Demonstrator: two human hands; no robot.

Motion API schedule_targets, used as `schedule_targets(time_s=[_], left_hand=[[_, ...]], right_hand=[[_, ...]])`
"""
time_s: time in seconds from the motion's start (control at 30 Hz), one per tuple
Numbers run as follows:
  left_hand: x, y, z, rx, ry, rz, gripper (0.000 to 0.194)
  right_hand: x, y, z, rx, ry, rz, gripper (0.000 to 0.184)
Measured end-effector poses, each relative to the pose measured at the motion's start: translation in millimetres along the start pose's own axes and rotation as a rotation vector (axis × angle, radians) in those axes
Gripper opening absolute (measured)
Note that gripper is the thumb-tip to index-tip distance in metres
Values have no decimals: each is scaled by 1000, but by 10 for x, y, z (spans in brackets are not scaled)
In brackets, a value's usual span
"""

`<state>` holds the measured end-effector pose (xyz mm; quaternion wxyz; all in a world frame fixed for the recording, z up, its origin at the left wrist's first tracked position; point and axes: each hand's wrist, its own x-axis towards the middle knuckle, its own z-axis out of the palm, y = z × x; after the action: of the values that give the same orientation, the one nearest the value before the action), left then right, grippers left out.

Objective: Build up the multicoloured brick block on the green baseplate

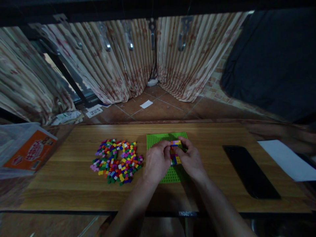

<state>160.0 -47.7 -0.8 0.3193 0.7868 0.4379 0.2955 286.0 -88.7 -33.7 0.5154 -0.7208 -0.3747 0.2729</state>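
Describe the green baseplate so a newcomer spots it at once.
On the wooden table, look between the heap of small multicoloured plastic bricks and the flat black slab. Beneath the left hand and right hand lies the rectangular green plastic baseplate. It is one broad studded sheet, unlike the loose bricks and the smooth slab.

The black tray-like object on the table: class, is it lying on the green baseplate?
No, the black object lies apart, right of the green baseplate.

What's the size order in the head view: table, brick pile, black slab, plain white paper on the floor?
Table
Brick pile and black slab: too alike to rank
Plain white floor paper
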Motion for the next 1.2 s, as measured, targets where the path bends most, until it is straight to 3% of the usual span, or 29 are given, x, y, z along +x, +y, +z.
schedule_targets(time_s=[0.47, 0.63, 0.73, 0.9, 1.03, 1.2], left_hand=[[-46, 14, 21, 79, -18, 48, 25], [-40, -31, -57, -13, -27, 58, 26], [24, -165, -237, -57, 38, 9, 27], [130, -596, -762, -35, 102, -53, 25], [77, -832, -1117, 116, -69, -133, 21], [-10, -867, -1236, 252, -137, -164, 21]], right_hand=[[7, 3, 13, 56, 19, 0, 55], [-14, 21, -4, 75, 1, 4, 53], [-23, 29, -48, 193, 13, 49, 53], [-7, -13, -141, 269, 161, 102, 48], [-7, -60, -158, 238, 155, 131, 45], [-13, -98, -129, 166, 145, 142, 38]])
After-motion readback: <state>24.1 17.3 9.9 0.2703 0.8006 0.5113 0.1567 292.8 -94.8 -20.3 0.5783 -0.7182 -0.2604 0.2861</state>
